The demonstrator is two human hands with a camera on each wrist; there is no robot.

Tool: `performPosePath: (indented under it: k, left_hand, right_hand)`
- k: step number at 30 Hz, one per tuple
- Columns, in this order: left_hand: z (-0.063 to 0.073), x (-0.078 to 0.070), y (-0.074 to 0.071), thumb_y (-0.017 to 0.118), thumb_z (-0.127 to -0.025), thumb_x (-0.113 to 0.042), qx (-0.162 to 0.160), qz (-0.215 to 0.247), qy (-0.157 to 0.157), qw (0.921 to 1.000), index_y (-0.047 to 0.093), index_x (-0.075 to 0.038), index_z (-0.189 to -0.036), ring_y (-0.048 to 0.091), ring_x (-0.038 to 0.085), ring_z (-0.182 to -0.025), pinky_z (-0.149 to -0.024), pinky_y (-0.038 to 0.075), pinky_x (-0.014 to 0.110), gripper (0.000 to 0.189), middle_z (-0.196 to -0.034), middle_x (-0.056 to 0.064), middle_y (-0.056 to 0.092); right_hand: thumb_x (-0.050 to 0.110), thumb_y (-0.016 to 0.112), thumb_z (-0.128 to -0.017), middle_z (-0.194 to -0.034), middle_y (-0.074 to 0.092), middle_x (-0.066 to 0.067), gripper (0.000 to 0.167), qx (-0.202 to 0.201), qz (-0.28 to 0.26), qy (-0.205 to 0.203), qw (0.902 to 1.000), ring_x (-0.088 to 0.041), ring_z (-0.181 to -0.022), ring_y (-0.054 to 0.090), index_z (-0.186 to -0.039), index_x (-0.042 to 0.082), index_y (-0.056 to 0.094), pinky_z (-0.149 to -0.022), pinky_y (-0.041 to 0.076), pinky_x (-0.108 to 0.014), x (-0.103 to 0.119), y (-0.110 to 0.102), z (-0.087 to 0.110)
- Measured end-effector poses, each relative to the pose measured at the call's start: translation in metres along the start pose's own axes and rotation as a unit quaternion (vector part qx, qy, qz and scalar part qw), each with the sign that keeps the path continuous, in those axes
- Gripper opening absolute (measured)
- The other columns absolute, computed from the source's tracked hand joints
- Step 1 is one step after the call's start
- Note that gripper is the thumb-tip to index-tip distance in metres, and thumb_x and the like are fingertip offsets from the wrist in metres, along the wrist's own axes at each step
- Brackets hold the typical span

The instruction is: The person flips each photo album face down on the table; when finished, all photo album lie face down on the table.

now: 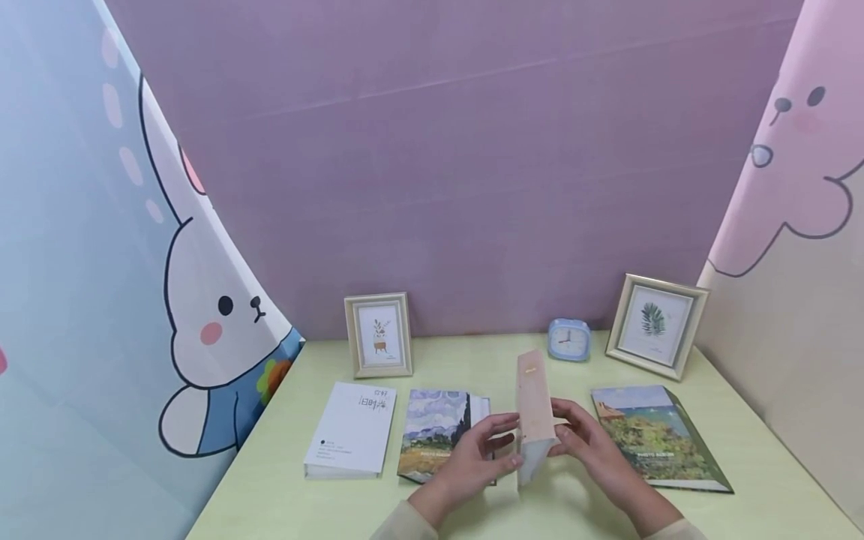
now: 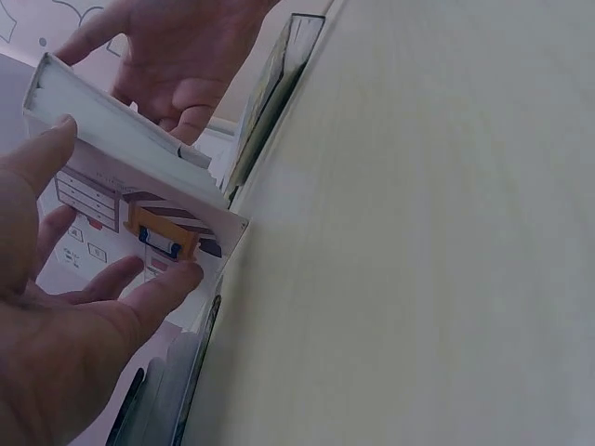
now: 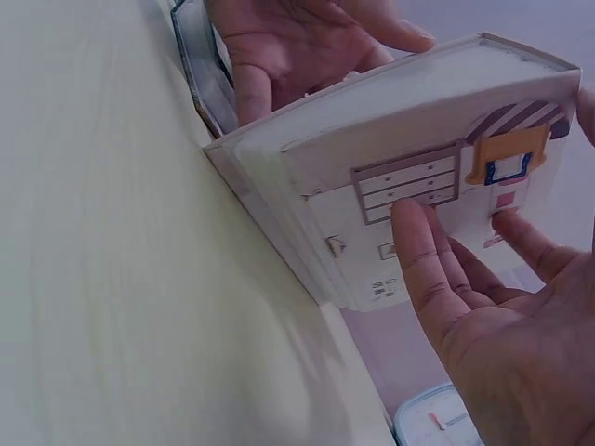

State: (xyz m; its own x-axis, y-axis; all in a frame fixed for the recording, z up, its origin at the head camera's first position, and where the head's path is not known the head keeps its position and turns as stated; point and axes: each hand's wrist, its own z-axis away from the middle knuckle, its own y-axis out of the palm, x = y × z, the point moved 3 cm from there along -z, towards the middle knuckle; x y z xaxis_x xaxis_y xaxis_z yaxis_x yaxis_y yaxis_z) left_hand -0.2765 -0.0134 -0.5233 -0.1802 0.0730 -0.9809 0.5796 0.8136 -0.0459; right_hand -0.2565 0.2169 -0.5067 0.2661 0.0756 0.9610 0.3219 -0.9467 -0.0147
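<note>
A thick photo album with a pale pink spine stands on edge between both hands, tilted. Its covers carry printed drawings of drawers and an awning, seen in both wrist views. My left hand grips it from the left, thumb at the near edge and fingers along the cover. On the opposite side, my right hand holds the other cover with its fingers, the thumb near the spine's near end. In the right wrist view, a lower corner of the album is right at the tabletop.
Left of the hands lie a white book and a landscape photo album, partly behind the left hand. Another landscape album lies right. Behind stand two picture frames and a blue clock on the table.
</note>
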Motion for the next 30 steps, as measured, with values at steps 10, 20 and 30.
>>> performPosePath:
  k: [10, 20, 30]
  left_hand:
    - [-0.0037, 0.0039, -0.0001, 0.076, -0.097, -0.013, -0.001, -0.032, -0.024, 0.9992, 0.052, -0.021, -0.152, 0.043, 0.039, -0.146, -0.12, 0.036, 0.056, 0.06, -0.16, 0.001, 0.046]
    - [-0.007, 0.0053, -0.001, 0.077, -0.097, -0.013, -0.003, -0.045, -0.026, 0.9986, 0.054, -0.024, -0.15, 0.047, 0.036, -0.144, -0.118, 0.04, 0.054, 0.059, -0.158, -0.001, 0.047]
    - [-0.0081, 0.0063, -0.0025, 0.079, -0.095, -0.012, -0.009, -0.051, -0.034, 0.9981, 0.056, -0.026, -0.149, 0.048, 0.034, -0.143, -0.114, 0.045, 0.048, 0.06, -0.158, 0.002, 0.046]
  right_hand:
    - [0.012, 0.042, -0.113, -0.132, 0.059, -0.012, 0.044, -0.042, 0.009, 0.019, 0.9989, -0.02, -0.108, 0.067, -0.151, -0.011, 0.036, -0.084, 0.064, -0.046, 0.0014, -0.0038, -0.0003]
    - [0.014, 0.046, -0.112, -0.146, 0.048, -0.034, 0.054, -0.042, -0.015, 0.059, 0.9973, -0.021, -0.116, 0.067, -0.159, 0.001, 0.024, -0.087, 0.063, -0.048, 0.0013, -0.0078, -0.0003]
    - [0.009, 0.049, -0.11, -0.13, 0.051, -0.024, 0.052, -0.036, 0.003, 0.036, 0.9987, -0.019, -0.106, 0.067, -0.156, -0.006, 0.029, -0.085, 0.064, -0.041, 0.0029, -0.0107, -0.0016]
